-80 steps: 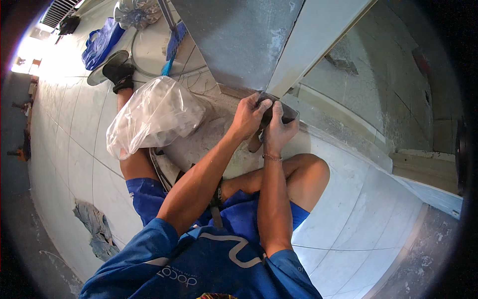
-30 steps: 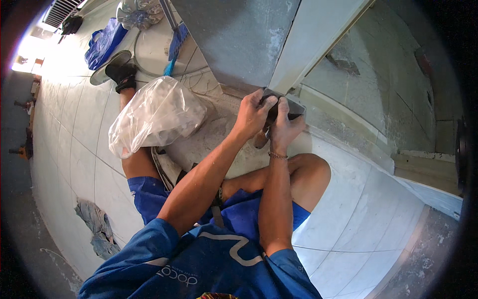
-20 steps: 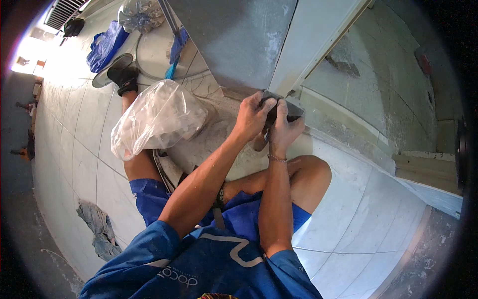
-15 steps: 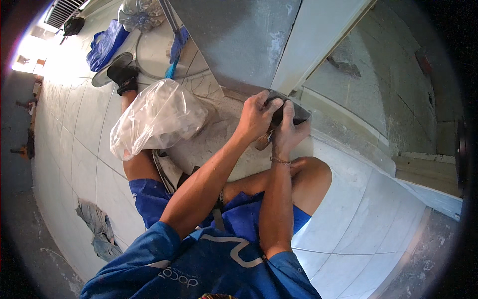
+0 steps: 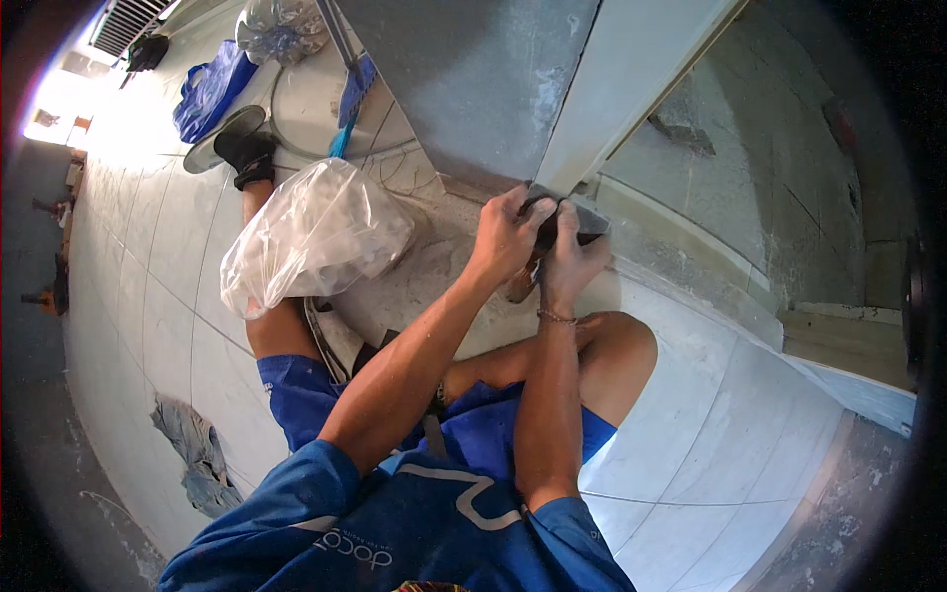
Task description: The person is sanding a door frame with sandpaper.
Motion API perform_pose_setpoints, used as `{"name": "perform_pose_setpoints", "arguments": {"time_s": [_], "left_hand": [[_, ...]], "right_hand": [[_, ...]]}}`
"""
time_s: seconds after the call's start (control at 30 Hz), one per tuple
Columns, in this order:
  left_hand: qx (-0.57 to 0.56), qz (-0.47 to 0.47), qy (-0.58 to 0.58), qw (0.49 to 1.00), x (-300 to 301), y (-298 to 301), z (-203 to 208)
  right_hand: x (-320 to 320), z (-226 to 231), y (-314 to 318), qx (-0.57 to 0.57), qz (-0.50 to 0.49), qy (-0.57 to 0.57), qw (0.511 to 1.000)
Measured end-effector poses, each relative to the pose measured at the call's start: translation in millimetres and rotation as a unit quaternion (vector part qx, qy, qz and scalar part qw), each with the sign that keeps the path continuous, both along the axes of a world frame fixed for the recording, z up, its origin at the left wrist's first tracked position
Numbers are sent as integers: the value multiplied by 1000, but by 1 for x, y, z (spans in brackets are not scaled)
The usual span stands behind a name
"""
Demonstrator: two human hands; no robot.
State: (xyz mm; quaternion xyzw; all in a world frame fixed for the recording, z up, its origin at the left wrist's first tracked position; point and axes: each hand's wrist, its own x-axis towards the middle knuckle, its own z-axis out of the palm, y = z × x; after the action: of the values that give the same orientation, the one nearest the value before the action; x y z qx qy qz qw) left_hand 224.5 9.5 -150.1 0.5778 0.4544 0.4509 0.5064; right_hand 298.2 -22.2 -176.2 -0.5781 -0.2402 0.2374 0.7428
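Note:
A small dark grey slab-like piece (image 5: pixel 592 223) sits at the foot of the grey panel's corner, beside a pale upright strip (image 5: pixel 621 89). My left hand (image 5: pixel 507 235) grips its left end, fingers bent and thumb pressed on the near side. Close beside it, my right hand (image 5: pixel 572 264) holds the right part, thumb up against the near face. The far fingers of both hands are partly hidden. Under my wrists lies a small brownish object (image 5: pixel 521 284) whose kind I cannot make out.
Left of my hands a clear plastic bag (image 5: pixel 321 232) with pale contents rests near my leg. The large grey panel (image 5: pixel 473 79) rises ahead. A low ledge (image 5: pixel 691 242) runs rightward. Further off are a blue broom (image 5: pixel 353 94), a blue bag (image 5: pixel 212 89) and a grey rag (image 5: pixel 192 454).
The dark piece has shifted slightly left and tilted a little, with both hands still on it. My right hand moved slightly left with it.

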Motion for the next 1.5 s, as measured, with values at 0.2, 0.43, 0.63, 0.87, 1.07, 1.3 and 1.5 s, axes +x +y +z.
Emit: {"name": "perform_pose_setpoints", "arguments": {"time_s": [0.2,0.43,0.63,0.87,1.07,1.3,1.5], "left_hand": [[-28,5,-27,999,0,0,-4],[-67,-25,18,997,-6,1,3],[-82,-23,-37,996,-10,-1,-4],[-29,-19,-2,999,-7,0,42],[-42,-16,-2,999,-7,0,26],[-23,-15,-14,1000,-3,0,43],[-53,-29,-32,998,-3,-2,41]], "right_hand": [[1,19,-4,-26,4,2,1000],[-2,17,-3,-13,-15,7,1000],[-10,10,0,-11,-2,18,1000],[-2,55,2,1,2,-20,1000],[-2,39,1,-2,-5,-11,1000],[3,54,4,1,-18,-47,999],[-2,55,1,12,-20,-5,1000]]}}
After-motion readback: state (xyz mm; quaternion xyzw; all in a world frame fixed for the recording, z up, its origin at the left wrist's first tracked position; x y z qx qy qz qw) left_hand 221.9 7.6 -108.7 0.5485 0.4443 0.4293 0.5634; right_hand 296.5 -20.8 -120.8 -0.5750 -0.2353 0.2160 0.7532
